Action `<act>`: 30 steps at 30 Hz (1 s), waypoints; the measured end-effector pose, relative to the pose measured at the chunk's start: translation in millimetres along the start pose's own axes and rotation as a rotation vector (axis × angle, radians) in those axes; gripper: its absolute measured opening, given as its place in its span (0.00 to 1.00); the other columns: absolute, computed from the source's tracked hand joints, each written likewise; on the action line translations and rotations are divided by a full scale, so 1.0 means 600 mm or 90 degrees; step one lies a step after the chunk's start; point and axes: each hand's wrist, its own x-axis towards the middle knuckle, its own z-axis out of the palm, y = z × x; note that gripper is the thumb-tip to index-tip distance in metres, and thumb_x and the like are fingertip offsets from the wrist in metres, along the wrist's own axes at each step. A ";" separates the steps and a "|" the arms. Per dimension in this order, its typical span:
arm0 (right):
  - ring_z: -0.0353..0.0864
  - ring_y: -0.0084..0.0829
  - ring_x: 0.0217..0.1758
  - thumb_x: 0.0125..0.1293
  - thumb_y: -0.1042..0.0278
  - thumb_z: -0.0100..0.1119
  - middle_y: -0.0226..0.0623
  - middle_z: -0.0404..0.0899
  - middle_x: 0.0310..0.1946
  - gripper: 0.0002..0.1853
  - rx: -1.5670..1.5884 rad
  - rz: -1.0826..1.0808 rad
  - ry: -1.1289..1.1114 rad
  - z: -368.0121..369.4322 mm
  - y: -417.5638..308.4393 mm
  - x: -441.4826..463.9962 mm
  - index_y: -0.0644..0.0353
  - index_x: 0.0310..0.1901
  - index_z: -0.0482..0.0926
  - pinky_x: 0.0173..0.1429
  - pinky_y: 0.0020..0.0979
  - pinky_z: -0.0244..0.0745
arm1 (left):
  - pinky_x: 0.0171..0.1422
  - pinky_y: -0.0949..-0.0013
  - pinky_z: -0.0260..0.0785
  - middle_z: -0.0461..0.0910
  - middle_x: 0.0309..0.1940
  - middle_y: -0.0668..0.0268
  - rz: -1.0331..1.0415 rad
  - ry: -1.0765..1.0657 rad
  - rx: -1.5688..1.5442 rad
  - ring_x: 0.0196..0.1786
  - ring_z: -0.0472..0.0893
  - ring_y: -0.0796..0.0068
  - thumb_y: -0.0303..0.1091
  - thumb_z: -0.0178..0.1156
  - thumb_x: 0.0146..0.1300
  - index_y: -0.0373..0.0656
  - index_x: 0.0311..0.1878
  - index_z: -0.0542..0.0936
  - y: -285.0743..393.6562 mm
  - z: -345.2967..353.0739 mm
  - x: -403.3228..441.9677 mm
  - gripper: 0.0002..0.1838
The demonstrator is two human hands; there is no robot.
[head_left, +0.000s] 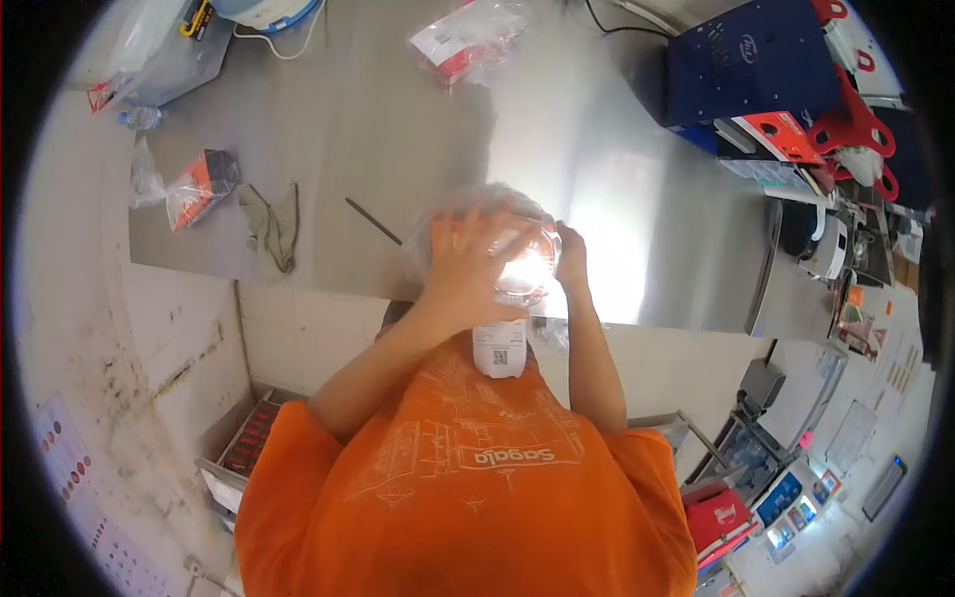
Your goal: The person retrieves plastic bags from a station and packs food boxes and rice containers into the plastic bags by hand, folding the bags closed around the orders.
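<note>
Close to my body, at the front edge of the steel table, is a round clear plastic container [525, 271] with strong glare on its lid. Crinkled clear plastic film, perhaps a bag [513, 193], surrounds it. My left hand [470, 257] lies across its left side, fingers stretched over it and thumb near the front. My right hand [572, 261] grips the right edge with curled fingers. A white printed paper label [500, 348] with a square code hangs below the container, in front of my orange shirt. What is inside the container is hard to make out.
On the steel table [338, 129] lie a dark thin stick [373, 221], a grey-green cloth [271, 227], an orange-and-black packet [202, 187] and a red-and-white plastic-wrapped packet [466, 42]. A dark blue box [751, 62] and red-handled scissors [858, 129] stand at the right.
</note>
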 end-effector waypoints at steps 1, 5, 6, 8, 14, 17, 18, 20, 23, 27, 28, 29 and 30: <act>0.78 0.45 0.31 0.67 0.68 0.54 0.51 0.79 0.31 0.11 0.085 0.139 -0.064 -0.015 -0.019 0.002 0.69 0.37 0.79 0.44 0.35 0.74 | 0.72 0.34 0.47 0.54 0.72 0.50 0.032 0.004 0.044 0.73 0.54 0.39 0.54 0.78 0.36 0.60 0.72 0.63 0.004 0.019 0.004 0.55; 0.77 0.43 0.30 0.67 0.63 0.54 0.52 0.77 0.25 0.15 0.082 0.370 -0.088 -0.030 -0.028 -0.031 0.71 0.35 0.76 0.38 0.39 0.72 | 0.70 0.31 0.47 0.56 0.71 0.51 -0.051 -0.031 0.023 0.72 0.55 0.36 0.53 0.77 0.35 0.67 0.71 0.64 0.014 0.035 0.003 0.54; 0.77 0.41 0.29 0.68 0.62 0.54 0.51 0.77 0.25 0.16 0.056 0.404 -0.088 -0.032 -0.033 -0.038 0.72 0.35 0.76 0.37 0.40 0.71 | 0.70 0.32 0.48 0.56 0.71 0.51 -0.058 -0.026 0.020 0.71 0.55 0.35 0.53 0.77 0.35 0.67 0.71 0.64 0.014 0.041 -0.001 0.54; 0.75 0.30 0.27 0.66 0.63 0.57 0.43 0.76 0.24 0.15 0.080 0.456 -0.173 -0.059 -0.039 -0.045 0.70 0.35 0.77 0.35 0.33 0.71 | 0.69 0.32 0.48 0.57 0.70 0.52 -0.061 -0.025 0.021 0.71 0.55 0.33 0.53 0.77 0.35 0.66 0.71 0.65 0.017 0.044 -0.007 0.53; 0.75 0.32 0.28 0.63 0.68 0.60 0.39 0.78 0.26 0.09 0.307 0.267 -0.139 -0.158 -0.277 0.040 0.67 0.38 0.78 0.37 0.30 0.73 | 0.69 0.31 0.50 0.56 0.70 0.51 -0.067 -0.018 0.054 0.70 0.56 0.33 0.51 0.77 0.36 0.65 0.70 0.65 0.019 0.046 -0.001 0.53; 0.80 0.46 0.40 0.57 0.66 0.69 0.51 0.78 0.44 0.20 0.017 0.174 -0.215 -0.150 -0.329 0.002 0.60 0.51 0.77 0.46 0.39 0.76 | 0.69 0.32 0.50 0.56 0.70 0.50 -0.084 -0.040 0.051 0.71 0.55 0.34 0.51 0.77 0.37 0.63 0.71 0.64 0.022 0.035 0.003 0.53; 0.79 0.47 0.44 0.53 0.64 0.72 0.51 0.74 0.51 0.27 -0.022 0.144 -0.198 -0.145 -0.344 -0.006 0.57 0.55 0.76 0.47 0.41 0.76 | 0.70 0.34 0.50 0.56 0.70 0.49 -0.079 -0.049 0.057 0.72 0.55 0.34 0.51 0.77 0.37 0.60 0.71 0.63 0.019 0.040 -0.001 0.53; 0.76 0.50 0.51 0.42 0.58 0.79 0.51 0.60 0.65 0.42 -0.123 0.064 -0.208 -0.133 -0.367 -0.016 0.45 0.63 0.71 0.49 0.43 0.77 | 0.72 0.37 0.50 0.54 0.71 0.48 -0.061 -0.037 -0.050 0.72 0.55 0.35 0.51 0.75 0.41 0.53 0.72 0.62 0.006 0.038 -0.011 0.53; 0.74 0.48 0.50 0.34 0.54 0.82 0.52 0.50 0.73 0.52 -0.279 -0.020 -0.269 -0.115 -0.350 -0.025 0.33 0.68 0.68 0.50 0.41 0.77 | 0.75 0.45 0.50 0.51 0.73 0.47 -0.128 0.107 -0.371 0.72 0.57 0.40 0.49 0.69 0.54 0.42 0.72 0.60 -0.059 0.010 -0.055 0.47; 0.73 0.43 0.44 0.33 0.51 0.82 0.53 0.48 0.74 0.54 -0.354 -0.098 -0.266 -0.103 -0.325 -0.033 0.29 0.68 0.67 0.51 0.40 0.76 | 0.66 0.59 0.63 0.72 0.60 0.46 -0.478 0.260 -0.356 0.56 0.75 0.55 0.41 0.53 0.71 0.29 0.62 0.70 -0.247 0.210 -0.163 0.26; 0.73 0.43 0.44 0.32 0.50 0.82 0.53 0.48 0.74 0.54 -0.371 -0.109 -0.270 -0.104 -0.326 -0.036 0.29 0.68 0.67 0.51 0.40 0.76 | 0.66 0.62 0.64 0.76 0.56 0.48 -0.536 0.183 -0.448 0.57 0.76 0.61 0.42 0.54 0.71 0.32 0.60 0.73 -0.234 0.181 -0.138 0.24; 0.73 0.43 0.45 0.31 0.50 0.83 0.53 0.48 0.74 0.55 -0.387 -0.117 -0.263 -0.101 -0.329 -0.035 0.29 0.69 0.66 0.51 0.40 0.75 | 0.66 0.65 0.65 0.80 0.52 0.51 -0.581 0.102 -0.538 0.58 0.77 0.67 0.43 0.55 0.71 0.34 0.58 0.75 -0.218 0.146 -0.102 0.22; 0.73 0.43 0.45 0.31 0.49 0.83 0.53 0.48 0.74 0.55 -0.406 -0.122 -0.255 -0.101 -0.333 -0.038 0.29 0.69 0.66 0.51 0.41 0.75 | 0.58 0.64 0.67 0.81 0.46 0.53 -0.560 0.110 -0.497 0.51 0.78 0.67 0.42 0.54 0.71 0.32 0.55 0.76 -0.229 0.147 -0.091 0.21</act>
